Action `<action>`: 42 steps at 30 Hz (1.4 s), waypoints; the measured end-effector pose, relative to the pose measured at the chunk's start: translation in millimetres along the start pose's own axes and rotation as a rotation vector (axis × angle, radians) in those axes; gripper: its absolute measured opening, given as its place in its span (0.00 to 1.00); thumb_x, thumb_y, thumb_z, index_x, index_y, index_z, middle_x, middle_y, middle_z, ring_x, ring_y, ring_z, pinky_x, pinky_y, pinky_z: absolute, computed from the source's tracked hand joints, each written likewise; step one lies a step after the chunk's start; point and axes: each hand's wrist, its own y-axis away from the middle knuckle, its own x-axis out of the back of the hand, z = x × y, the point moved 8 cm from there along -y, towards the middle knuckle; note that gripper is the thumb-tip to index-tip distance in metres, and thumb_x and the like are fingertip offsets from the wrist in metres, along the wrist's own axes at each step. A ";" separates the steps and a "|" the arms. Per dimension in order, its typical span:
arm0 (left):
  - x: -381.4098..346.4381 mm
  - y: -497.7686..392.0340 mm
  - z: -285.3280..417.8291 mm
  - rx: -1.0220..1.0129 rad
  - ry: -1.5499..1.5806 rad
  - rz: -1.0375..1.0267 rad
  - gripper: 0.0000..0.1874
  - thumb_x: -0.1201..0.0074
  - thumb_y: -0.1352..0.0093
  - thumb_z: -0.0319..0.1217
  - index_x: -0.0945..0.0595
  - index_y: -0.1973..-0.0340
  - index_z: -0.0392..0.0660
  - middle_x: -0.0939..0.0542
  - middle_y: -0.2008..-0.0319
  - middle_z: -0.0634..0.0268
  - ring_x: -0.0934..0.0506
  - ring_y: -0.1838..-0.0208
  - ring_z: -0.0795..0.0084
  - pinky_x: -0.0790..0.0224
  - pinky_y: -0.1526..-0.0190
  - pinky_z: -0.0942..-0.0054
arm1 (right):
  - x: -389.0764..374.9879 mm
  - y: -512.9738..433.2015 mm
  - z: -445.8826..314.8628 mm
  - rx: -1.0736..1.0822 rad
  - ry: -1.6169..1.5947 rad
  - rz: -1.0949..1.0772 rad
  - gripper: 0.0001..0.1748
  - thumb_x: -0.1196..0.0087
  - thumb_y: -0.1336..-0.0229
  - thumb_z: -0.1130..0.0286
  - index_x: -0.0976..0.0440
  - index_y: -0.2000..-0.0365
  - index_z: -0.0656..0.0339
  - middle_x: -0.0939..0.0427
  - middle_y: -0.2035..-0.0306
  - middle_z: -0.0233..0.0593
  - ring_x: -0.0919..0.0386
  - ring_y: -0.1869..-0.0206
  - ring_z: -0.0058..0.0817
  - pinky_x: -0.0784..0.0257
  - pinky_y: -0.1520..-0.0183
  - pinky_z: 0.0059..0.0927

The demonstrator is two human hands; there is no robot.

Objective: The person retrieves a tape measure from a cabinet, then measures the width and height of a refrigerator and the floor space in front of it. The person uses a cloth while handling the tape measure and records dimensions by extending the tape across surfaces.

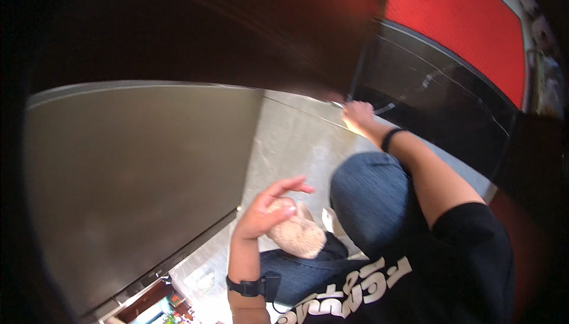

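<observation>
My right hand (360,116), with a black band at the wrist, reaches forward to the lower corner of a dark panel (222,35). Its fingers are curled at the panel's edge, and the fingertips are partly hidden. My left hand (269,213) hangs low with its index finger and thumb apart. Behind the thumb is a fluffy beige thing (302,237), close to my leg; whether it is a slipper or a plush toy cannot be told. The hand appears to be in front of it rather than gripping it.
A flat grey-brown panel (142,168) stands at the left. Pale flooring (293,141) runs between it and my bent jeans-clad knee (371,195). On the right is a glossy black panel (426,79) below a red surface (458,26). Small colourful items (175,313) lie at bottom left.
</observation>
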 end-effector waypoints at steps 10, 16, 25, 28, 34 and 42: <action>-2.8 -2.6 5.5 -0.025 -0.062 -0.030 0.34 0.44 0.36 0.30 0.35 0.36 0.36 0.28 0.42 0.48 0.27 0.65 0.83 0.33 0.54 0.79 | -0.8 -0.7 7.8 -0.106 -0.040 0.012 0.11 0.47 0.47 0.63 0.18 0.72 0.54 0.17 0.67 0.42 0.18 0.63 0.40 0.26 0.63 0.41; 1.0 0.1 5.7 -0.035 -0.042 -0.028 0.33 0.43 0.36 0.31 0.34 0.36 0.38 0.27 0.43 0.52 0.27 0.64 0.84 0.32 0.53 0.79 | -7.2 -0.7 5.4 -0.055 -0.015 0.000 0.12 0.50 0.47 0.64 0.18 0.74 0.55 0.18 0.68 0.44 0.18 0.63 0.42 0.25 0.65 0.45; 8.9 -5.1 13.3 -0.070 -0.105 -0.042 0.31 0.46 0.35 0.35 0.31 0.36 0.43 0.25 0.44 0.56 0.26 0.58 0.80 0.35 0.44 0.72 | -0.2 0.2 -0.8 -0.121 -0.034 0.003 0.13 0.44 0.49 0.60 0.18 0.72 0.58 0.17 0.68 0.46 0.18 0.64 0.44 0.24 0.64 0.43; 10.7 -5.9 15.0 -0.094 -0.154 -0.025 0.31 0.46 0.35 0.34 0.31 0.36 0.44 0.25 0.44 0.57 0.27 0.59 0.80 0.35 0.45 0.73 | 0.9 0.8 -1.0 -0.111 -0.065 0.055 0.12 0.44 0.49 0.61 0.18 0.74 0.58 0.18 0.70 0.47 0.18 0.65 0.44 0.24 0.65 0.43; 11.3 -5.7 11.8 -0.042 -0.121 -0.018 0.31 0.46 0.35 0.35 0.31 0.36 0.45 0.25 0.43 0.57 0.26 0.61 0.81 0.34 0.46 0.73 | -1.6 -0.4 -2.6 -0.072 -0.103 0.134 0.12 0.48 0.49 0.64 0.18 0.76 0.59 0.18 0.71 0.47 0.18 0.68 0.45 0.24 0.66 0.44; 11.9 -5.3 12.5 -0.049 -0.143 -0.029 0.31 0.47 0.35 0.37 0.31 0.36 0.46 0.25 0.43 0.58 0.27 0.51 0.74 0.37 0.42 0.68 | -3.6 -0.4 -1.0 -0.064 -0.104 0.138 0.12 0.50 0.48 0.66 0.18 0.76 0.60 0.18 0.71 0.48 0.18 0.67 0.45 0.24 0.65 0.45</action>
